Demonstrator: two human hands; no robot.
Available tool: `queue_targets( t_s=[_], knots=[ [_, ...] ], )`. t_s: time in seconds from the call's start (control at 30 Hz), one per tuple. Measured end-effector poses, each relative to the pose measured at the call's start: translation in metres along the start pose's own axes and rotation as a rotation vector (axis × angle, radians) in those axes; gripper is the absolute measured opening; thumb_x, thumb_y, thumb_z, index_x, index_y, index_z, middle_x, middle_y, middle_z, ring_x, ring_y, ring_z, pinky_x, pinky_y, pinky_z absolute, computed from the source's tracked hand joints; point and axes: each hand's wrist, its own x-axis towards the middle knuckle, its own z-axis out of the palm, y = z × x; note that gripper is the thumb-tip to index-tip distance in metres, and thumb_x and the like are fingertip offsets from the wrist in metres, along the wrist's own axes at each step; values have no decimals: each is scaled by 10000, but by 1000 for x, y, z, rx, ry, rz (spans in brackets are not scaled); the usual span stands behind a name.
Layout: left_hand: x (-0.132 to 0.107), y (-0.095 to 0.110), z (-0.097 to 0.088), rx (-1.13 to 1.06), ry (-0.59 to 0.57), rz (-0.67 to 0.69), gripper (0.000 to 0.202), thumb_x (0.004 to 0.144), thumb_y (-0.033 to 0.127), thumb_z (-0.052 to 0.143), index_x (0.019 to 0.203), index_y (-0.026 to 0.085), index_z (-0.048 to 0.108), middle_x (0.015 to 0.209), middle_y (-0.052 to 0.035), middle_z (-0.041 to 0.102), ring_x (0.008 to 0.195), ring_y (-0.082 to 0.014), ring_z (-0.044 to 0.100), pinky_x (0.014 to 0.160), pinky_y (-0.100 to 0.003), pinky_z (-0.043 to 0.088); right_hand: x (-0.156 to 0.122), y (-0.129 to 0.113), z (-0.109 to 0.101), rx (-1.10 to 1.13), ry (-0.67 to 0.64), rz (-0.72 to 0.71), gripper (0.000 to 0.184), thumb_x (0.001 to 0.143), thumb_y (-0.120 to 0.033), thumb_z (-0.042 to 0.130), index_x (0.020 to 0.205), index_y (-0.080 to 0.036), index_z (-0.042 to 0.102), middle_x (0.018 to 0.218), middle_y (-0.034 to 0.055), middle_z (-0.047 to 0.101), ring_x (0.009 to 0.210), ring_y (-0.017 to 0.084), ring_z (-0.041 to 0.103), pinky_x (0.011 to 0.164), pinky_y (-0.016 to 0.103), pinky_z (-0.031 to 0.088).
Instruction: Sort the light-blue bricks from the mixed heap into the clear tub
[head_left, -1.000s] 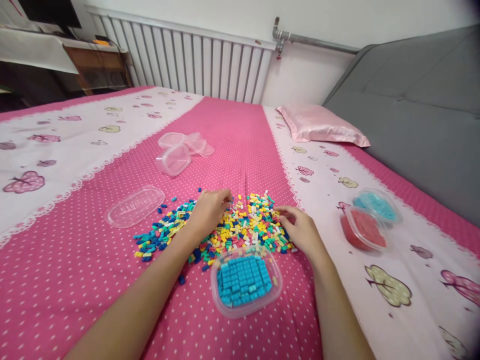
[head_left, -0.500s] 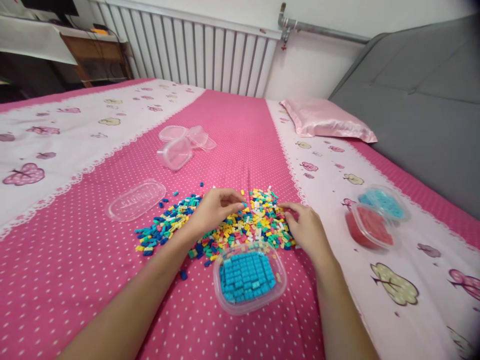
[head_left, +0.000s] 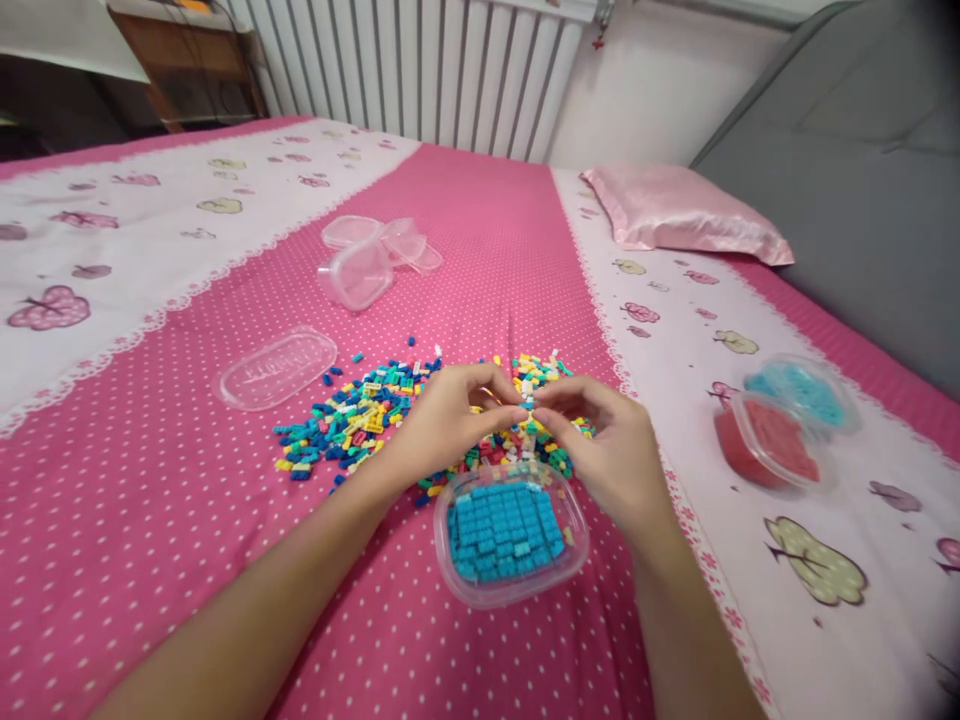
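Over a heap of small coloured toy bricks (head_left: pixel 367 410), my left hand (head_left: pixel 461 412) and my right hand (head_left: pixel 606 432) meet fingertip to fingertip. A tiny blue brick (head_left: pixel 528 404) is pinched between them, mostly covered by the fingers. Just below the hands, a clear plastic tub (head_left: pixel 480 598) sits on the bed, filled with rows of blue bricks (head_left: pixel 502 530) fitted closely together. A few pale pieces show at the tub's right inner side. Parts of the heap lie hidden behind both hands.
Left of the heap lies a clear lid (head_left: pixel 277 368). Further back are several empty clear containers and lids (head_left: pixel 360 275). On the right stand a tub of red pieces (head_left: pixel 772 440) and one of blue pieces (head_left: pixel 802 388). A pink pillow (head_left: pixel 682 210) rests by the grey headboard (head_left: pixel 840 150).
My two hands have come together above the heap, the right moving inward to the left one, with a small blue brick now at their fingertips. The view has tilted slightly downward.
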Motion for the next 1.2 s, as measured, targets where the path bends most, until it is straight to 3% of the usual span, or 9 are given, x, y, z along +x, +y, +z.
queue_targets(
  t_s=[0.07,0.17,0.33,0.43,0.7,0.9,1.2],
  knots=[
    [0,-2,0,-62,-50,-38,159,779,235,772,795,106,681,742,-9,691,659,-72,631,615,-170,484,-1,0,-3,-19,8,-21,18,849,-235,709,863,-230,718,847,-1,743,793,168,685,767,313,529],
    [0,-6,1,-99,-73,-45,161,771,235,777,812,106,690,732,-7,690,644,-68,627,598,-165,476,-3,-1,-7,-59,-34,-84,82,864,-177,692,883,-245,735,879,-23,748,831,145,691,791,286,526],
    [2,-9,2,-88,-73,-38,165,765,233,781,817,104,693,741,-15,701,642,-73,632,591,-167,484,-4,-2,-6,-98,-50,-106,107,846,-146,716,860,-250,736,881,-44,745,845,125,688,792,251,532],
    [2,-8,-5,-56,-138,-48,156,783,225,761,857,102,701,757,-24,718,651,-77,651,598,-164,499,-4,-2,-8,-169,-74,-114,113,848,-130,705,860,-240,727,876,-44,742,816,119,684,765,244,529],
    [-6,12,-40,150,-456,-34,140,837,263,718,878,134,757,786,-23,763,666,-85,684,588,-143,509,-19,-29,-29,-250,-376,-149,161,852,-130,739,904,-283,728,896,-111,767,806,69,707,761,183,503],
    [-6,12,-40,169,-467,-33,127,835,245,708,863,130,755,758,-16,758,650,-85,681,562,-136,490,-26,-33,-14,-471,-547,-188,144,924,-119,656,846,-227,711,896,-49,728,864,140,651,834,327,405],
    [-6,9,-38,149,-471,-32,87,832,212,701,852,143,751,772,0,757,651,-77,675,562,-130,492,-32,-27,-6,-729,-383,-303,182,920,-146,672,761,-231,702,792,-36,676,791,184,626,813,394,227]
  ],
)
